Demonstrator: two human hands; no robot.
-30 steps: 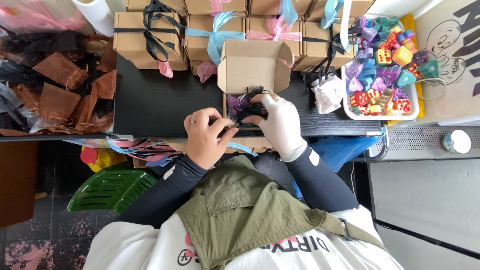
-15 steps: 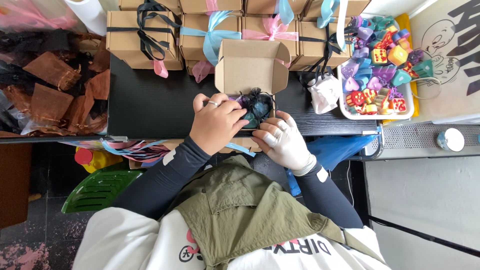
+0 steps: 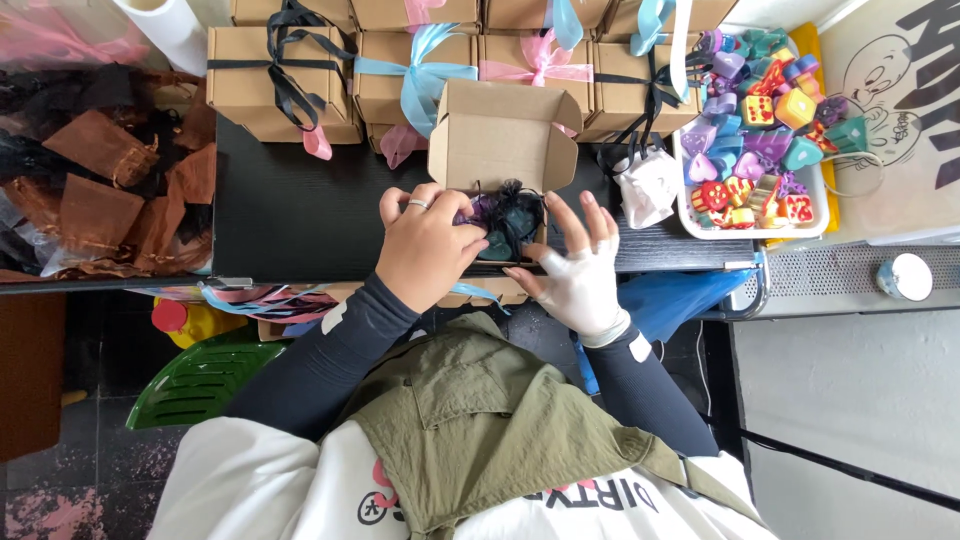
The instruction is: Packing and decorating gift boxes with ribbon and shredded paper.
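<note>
Brown cardboard box between hands

A small gift-packing workstation, likely a craft shop's back table. Beyond the fingers stand rows of ribbon-tied cardboard boxes; to their right sits a white tray of colourful trinkets, and far to the left a heap of brown organza pouches.

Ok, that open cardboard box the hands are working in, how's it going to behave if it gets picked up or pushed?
The open cardboard box looks like thin folded card, so it is probably light and would slide easily on the smooth black table. Its raised lid flap is unsecured and would likely flop. The left hand pressing the dark pouch inside suggests the walls could flex.
</note>
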